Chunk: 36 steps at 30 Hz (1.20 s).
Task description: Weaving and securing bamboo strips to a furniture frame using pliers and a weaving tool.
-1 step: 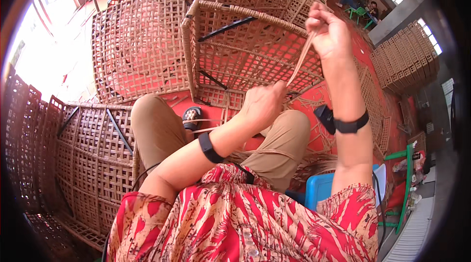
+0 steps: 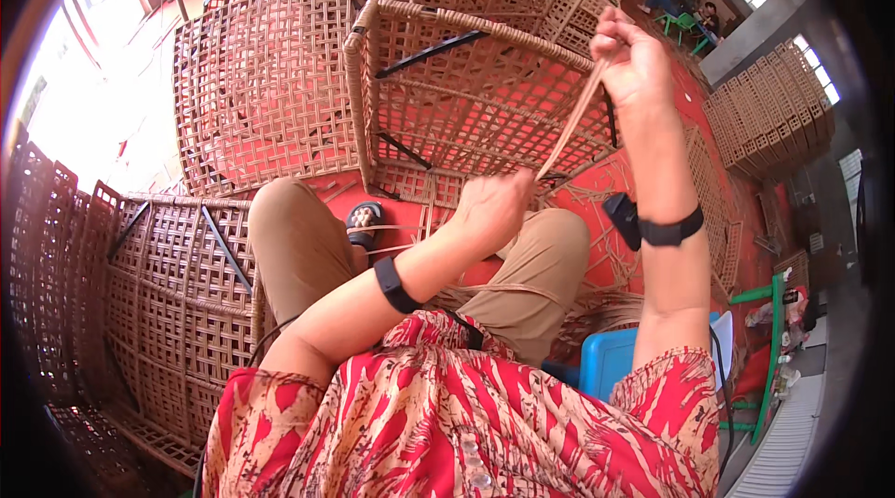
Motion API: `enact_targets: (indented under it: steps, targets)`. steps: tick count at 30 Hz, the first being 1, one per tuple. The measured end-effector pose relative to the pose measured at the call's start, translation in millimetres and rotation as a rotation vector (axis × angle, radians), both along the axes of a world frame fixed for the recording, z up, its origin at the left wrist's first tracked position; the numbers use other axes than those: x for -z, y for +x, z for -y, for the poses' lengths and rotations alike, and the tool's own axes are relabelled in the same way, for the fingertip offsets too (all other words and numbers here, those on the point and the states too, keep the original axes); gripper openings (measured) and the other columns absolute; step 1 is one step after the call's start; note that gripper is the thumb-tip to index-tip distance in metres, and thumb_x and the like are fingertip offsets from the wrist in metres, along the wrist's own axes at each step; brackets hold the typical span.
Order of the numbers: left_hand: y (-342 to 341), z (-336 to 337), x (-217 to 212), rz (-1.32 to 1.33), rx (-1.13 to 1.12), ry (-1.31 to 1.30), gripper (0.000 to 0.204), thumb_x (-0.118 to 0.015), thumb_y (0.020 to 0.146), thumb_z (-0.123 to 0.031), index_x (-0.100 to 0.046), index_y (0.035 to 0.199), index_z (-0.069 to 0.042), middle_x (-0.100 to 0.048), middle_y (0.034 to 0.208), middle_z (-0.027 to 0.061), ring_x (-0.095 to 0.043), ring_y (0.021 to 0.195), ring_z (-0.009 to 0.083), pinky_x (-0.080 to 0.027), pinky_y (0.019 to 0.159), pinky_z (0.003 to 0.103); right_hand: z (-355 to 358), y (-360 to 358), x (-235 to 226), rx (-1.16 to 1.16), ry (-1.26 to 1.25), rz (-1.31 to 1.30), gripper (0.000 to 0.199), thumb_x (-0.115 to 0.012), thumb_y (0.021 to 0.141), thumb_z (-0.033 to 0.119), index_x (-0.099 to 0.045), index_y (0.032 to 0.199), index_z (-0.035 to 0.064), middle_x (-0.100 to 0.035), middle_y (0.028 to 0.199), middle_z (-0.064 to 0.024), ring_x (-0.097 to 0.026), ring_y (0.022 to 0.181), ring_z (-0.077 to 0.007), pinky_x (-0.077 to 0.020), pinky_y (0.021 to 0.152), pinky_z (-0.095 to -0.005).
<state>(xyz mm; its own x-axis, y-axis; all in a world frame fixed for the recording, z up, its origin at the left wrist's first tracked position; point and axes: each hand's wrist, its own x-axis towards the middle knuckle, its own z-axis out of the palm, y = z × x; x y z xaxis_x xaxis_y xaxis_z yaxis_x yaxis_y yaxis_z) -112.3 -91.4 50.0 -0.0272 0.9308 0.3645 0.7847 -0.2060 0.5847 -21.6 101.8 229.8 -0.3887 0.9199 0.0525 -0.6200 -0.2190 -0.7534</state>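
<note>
Several tan weaving strips (image 2: 571,130) run taut, bunched together, between my two hands. Low over my knees, my left hand (image 2: 496,207) is closed round their lower end. Raised ahead and to the right, my right hand (image 2: 636,64) pinches the upper end with curled fingers. Beyond the strips stands a woven wicker panel frame (image 2: 475,18) with a wrapped rim and dark braces, its open lattice facing me. My right hand is in front of its right edge; I cannot tell whether it touches.
More woven panels stand at left (image 2: 266,88) and beside my left knee (image 2: 177,293). A stack of panels (image 2: 772,111) is at far right. Loose strips (image 2: 597,311) lie on the red floor by a blue stool (image 2: 611,358). A green frame (image 2: 772,349) stands at right; people sit far back.
Both hands have shifted slightly, the right one a little to the right and the left one a little to the left. The strips stay held between them.
</note>
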Motion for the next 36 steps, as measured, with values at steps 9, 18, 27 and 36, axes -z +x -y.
enact_targets:
  steps: [9,18,27,36]
  targets:
    - [-5.8,40.9,182.0,-0.367,0.354,-0.692,0.028,-0.054,0.091,-0.017,-0.073,0.108,-0.009,-0.073,0.106,0.0165,-0.071,0.101,0.0303,-0.057,0.082,0.043,-101.6,19.4,-19.4,0.202,0.233,0.217,0.016,-0.05,0.1,0.009,-0.06,0.109,-0.0008,-0.066,0.089,-0.011,-0.06,0.067,-0.0174,-0.046,0.051,-0.0266]
    - [-22.4,30.7,314.1,-0.402,0.548,-0.769,0.031,-0.053,0.093,-0.023,-0.073,0.112,-0.009,-0.071,0.116,0.0135,-0.07,0.105,0.0286,-0.057,0.083,0.042,-195.5,22.1,-84.2,0.594,0.627,0.258,0.025,-0.055,0.1,0.009,-0.056,0.119,-0.0072,-0.068,0.096,-0.0184,-0.064,0.07,-0.0213,-0.0499,0.053,-0.0272]
    - [-47.3,-42.8,201.5,-0.564,0.49,-0.93,0.029,-0.054,0.091,-0.023,-0.073,0.108,-0.011,-0.072,0.112,0.0117,-0.069,0.106,0.0263,-0.056,0.082,0.042,-199.8,-35.3,-57.7,0.308,0.957,1.002,0.028,-0.052,0.099,0.023,-0.067,0.11,0.0021,-0.068,0.073,-0.0104,-0.065,0.059,-0.0178,-0.0468,0.047,-0.0291]
    - [-141.9,-190.4,-33.3,-0.324,-0.338,0.418,0.043,-0.068,0.085,-0.016,-0.056,0.125,-0.006,-0.058,0.124,0.0124,-0.052,0.118,0.0335,-0.042,0.099,0.046,-208.5,-77.6,95.4,0.064,0.99,1.311,0.028,-0.057,0.092,0.022,-0.073,0.11,0.0075,-0.074,0.086,-0.0073,-0.069,0.08,-0.0176,-0.0538,0.076,-0.0326]
